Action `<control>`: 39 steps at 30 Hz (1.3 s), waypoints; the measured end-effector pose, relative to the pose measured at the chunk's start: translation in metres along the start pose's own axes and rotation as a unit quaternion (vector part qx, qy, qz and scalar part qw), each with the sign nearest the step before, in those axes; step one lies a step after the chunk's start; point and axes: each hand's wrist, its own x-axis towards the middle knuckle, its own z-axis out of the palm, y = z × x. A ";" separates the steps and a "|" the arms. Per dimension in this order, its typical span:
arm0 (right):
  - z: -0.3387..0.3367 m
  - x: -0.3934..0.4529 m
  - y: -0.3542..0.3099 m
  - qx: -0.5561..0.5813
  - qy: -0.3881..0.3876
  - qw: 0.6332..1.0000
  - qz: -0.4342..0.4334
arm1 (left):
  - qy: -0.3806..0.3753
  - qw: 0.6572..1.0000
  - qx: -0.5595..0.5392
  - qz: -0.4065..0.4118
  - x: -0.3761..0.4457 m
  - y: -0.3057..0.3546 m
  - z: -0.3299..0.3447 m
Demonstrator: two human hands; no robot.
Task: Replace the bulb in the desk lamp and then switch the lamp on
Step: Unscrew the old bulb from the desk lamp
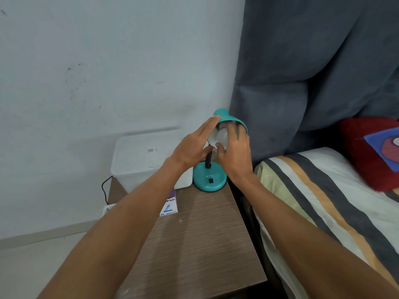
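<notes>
Bulb [222, 137], one white globe, sits inside the mouth of the teal lamp shade [228, 118], which tilts down toward the camera on a short black neck [208, 161]. The right hand [236, 152] has its fingers curled round the globe, thumb tip pressed on its lower front, in what looks like a twisting hold; whether the base is threaded into the socket cannot be told, since the shade hides it. The left hand [194, 147] is flat with straight fingers laid against the shade's left rim, steadying it. I judge the bulb to be light, smooth and brittle, so it wants a broad, gentle wrap round its widest part rather than a fingertip squeeze, and the thin shade is likely to swing on its neck unless braced. One desk lamp stands at the back right corner of the wooden bedside table [194, 244], its round base [209, 180] marked ATN and carrying one black rocker switch [210, 180], untouched. Just left of the base stands one white lidded plastic box [146, 158]; in front of that lies one small bulb carton [169, 207], partly under the left forearm. A black cable [104, 188] drops behind the table. To the right, a striped bed [323, 201] holds one red cushion [371, 152] against a grey headboard [313, 61].
</notes>
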 end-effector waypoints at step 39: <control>-0.004 0.007 0.000 -0.043 -0.014 0.999 0.005 | 0.009 1.000 0.001 -0.014 0.002 0.002 0.008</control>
